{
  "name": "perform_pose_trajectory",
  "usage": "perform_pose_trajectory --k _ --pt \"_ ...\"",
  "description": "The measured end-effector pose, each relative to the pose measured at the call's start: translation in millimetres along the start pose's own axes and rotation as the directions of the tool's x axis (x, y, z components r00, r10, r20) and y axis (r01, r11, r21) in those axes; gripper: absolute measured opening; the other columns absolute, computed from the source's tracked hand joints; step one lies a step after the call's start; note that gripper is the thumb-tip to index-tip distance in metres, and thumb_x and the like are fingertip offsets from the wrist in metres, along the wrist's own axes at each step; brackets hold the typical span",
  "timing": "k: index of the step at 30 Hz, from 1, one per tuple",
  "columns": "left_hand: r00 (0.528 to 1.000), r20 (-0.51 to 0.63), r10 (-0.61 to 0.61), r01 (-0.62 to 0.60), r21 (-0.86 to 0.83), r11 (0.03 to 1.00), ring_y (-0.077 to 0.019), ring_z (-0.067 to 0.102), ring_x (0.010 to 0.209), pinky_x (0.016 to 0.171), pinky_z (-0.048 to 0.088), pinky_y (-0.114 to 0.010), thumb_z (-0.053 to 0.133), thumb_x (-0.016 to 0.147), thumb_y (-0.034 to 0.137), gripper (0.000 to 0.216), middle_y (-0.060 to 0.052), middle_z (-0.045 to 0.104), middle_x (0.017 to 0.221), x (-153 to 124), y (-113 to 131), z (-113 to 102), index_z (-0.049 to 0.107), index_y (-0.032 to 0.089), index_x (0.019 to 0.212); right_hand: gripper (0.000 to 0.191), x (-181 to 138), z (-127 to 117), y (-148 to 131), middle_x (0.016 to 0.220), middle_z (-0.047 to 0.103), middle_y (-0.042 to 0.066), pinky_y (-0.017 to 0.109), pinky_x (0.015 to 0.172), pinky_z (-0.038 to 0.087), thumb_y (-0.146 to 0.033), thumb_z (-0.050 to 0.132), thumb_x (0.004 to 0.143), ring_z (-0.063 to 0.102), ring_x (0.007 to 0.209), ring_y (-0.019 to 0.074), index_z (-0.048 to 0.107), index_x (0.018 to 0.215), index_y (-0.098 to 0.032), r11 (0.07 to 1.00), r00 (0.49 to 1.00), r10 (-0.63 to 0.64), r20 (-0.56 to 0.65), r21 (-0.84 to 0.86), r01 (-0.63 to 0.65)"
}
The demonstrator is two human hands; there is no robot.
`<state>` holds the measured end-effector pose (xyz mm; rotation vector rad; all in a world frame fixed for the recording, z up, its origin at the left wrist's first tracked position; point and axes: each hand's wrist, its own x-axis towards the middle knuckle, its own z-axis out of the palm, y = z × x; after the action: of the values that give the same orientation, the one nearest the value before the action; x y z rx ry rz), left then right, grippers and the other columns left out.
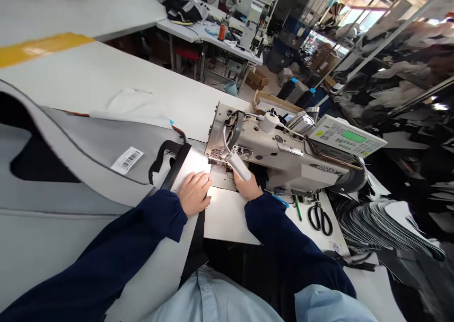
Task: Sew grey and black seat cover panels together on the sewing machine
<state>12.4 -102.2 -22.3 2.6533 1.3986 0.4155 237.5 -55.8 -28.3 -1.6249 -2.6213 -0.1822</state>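
Observation:
My left hand point(194, 193) lies flat with its fingers stretched on the pale edge of a large grey fabric piece point(102, 142), just left of the sewing machine's needle area. That fabric bears a white barcode label point(127, 160) and a black strip point(177, 167) near my hand. My right hand point(248, 187) is at the right side of the needle area of the sewing machine point(276, 147). The machine's small lamp point(238, 166) covers part of it, so I cannot see its fingers fully or whether they hold anything.
Black-handled scissors point(320, 218) and a green pen-like stick point(297, 208) lie right of the machine. A control panel point(347, 135) with a green screen sits on top. Stacked cut pieces point(386, 225) stand at the right. Behind is another table with a sewing machine point(253, 21).

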Motion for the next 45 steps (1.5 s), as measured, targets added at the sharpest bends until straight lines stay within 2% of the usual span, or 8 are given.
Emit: perform_pose_trajectory --k 11,15,19,22,29,36,41,45 --pt "0.998 0.004 -0.068 0.066 -0.325 0.944 -0.0245 0.053 0.114 0.097 0.043 -0.041 0.048 0.087 0.028 0.021 -0.011 0.057 0.125 -7.8 3.1 1.1 0.064 0.017 0.094 0.026 -3.5 -16.6 -14.9 0.08 0.063 0.012 0.035 0.076 0.048 0.004 0.047 0.079 0.06 0.08 0.0227 0.064 0.092 -0.011 0.989 0.999 -0.041 0.014 -0.143 0.043" --pt "0.883 0.398 -0.249 0.468 -0.787 0.401 -0.0173 0.064 0.08 0.065 0.05 -0.028 0.038 0.09 0.043 0.038 -0.009 0.066 0.099 -7.6 8.9 -13.8 0.061 0.015 0.101 0.027 -30.8 -40.3 -38.4 0.093 0.064 0.011 0.029 0.067 0.047 -0.002 0.041 0.087 0.059 0.076 0.0183 0.062 0.101 -0.014 0.98 0.978 -0.18 -0.102 -0.101 0.17" --pt "0.76 0.624 -0.183 0.62 -0.78 -0.085 -0.015 0.063 0.071 0.046 0.034 -0.019 0.054 0.079 0.053 0.047 -0.011 0.068 0.091 -3.2 10.7 -32.5 0.059 0.01 0.099 0.031 -66.6 -59.0 -91.5 0.1 0.063 0.013 0.03 0.072 0.048 -0.004 0.037 0.089 0.058 0.084 0.018 0.056 0.112 -0.011 0.839 0.776 -0.402 -0.487 0.144 0.525" --pt "0.776 0.595 -0.207 0.584 -0.803 -0.119 -0.0169 0.064 0.074 0.044 0.029 -0.019 0.07 0.066 0.047 0.043 -0.01 0.069 0.085 -0.1 5.9 -42.4 0.061 0.01 0.085 0.025 -78.6 -62.8 -124.3 0.095 0.063 0.011 0.028 0.071 0.049 -0.006 0.039 0.09 0.057 0.081 0.0161 0.055 0.109 -0.012 0.725 0.756 -0.354 -0.551 0.348 0.594" --pt "0.751 0.578 -0.319 0.584 -0.807 -0.086 -0.0158 0.065 0.077 0.071 0.051 -0.025 0.08 0.048 0.052 0.05 -0.003 0.067 0.077 2.0 6.1 -54.9 0.061 0.012 0.072 0.019 -79.9 -46.7 -131.7 0.108 0.061 0.01 0.026 0.08 0.052 -0.016 0.036 0.097 0.059 0.094 0.014 0.054 0.091 -0.018 0.449 0.947 -0.062 -0.316 0.838 0.309" --pt "0.801 0.483 -0.354 0.494 -0.867 -0.065 -0.0118 0.06 0.068 0.07 0.055 -0.025 0.078 0.05 0.054 0.048 0.001 0.061 0.065 13.2 17.8 -46.8 0.061 0.013 0.066 0.024 -70.5 -19.3 -117.4 0.117 0.049 0.013 0.035 0.08 0.05 -0.038 0.047 0.094 0.056 0.092 0.0184 0.06 0.101 -0.019 0.495 0.948 0.265 -0.175 0.869 0.022" --pt "0.776 0.513 -0.368 0.545 -0.838 -0.02 -0.0133 0.062 0.061 0.067 0.056 -0.026 0.082 0.051 0.042 0.04 0.002 0.058 0.056 15.3 17.2 -36.8 0.055 0.014 0.056 0.037 -72.0 -13.2 -100.9 0.07 0.05 0.0 0.026 0.063 0.047 -0.04 0.036 0.098 0.052 0.061 0.0121 0.055 0.073 -0.02 0.39 0.966 0.251 -0.065 0.92 -0.039" --pt "0.75 0.561 -0.35 0.577 -0.814 -0.068 -0.0149 0.066 0.064 0.074 0.058 -0.028 0.083 0.057 0.032 0.032 -0.002 0.062 0.062 12.3 8.3 -45.1 0.06 0.011 0.06 0.033 -91.6 -18.2 -43.8 0.078 0.056 0.006 0.032 0.067 0.049 -0.035 0.035 0.096 0.056 0.068 0.0166 0.057 0.079 -0.018 0.614 0.908 0.396 -0.139 0.775 -0.149"
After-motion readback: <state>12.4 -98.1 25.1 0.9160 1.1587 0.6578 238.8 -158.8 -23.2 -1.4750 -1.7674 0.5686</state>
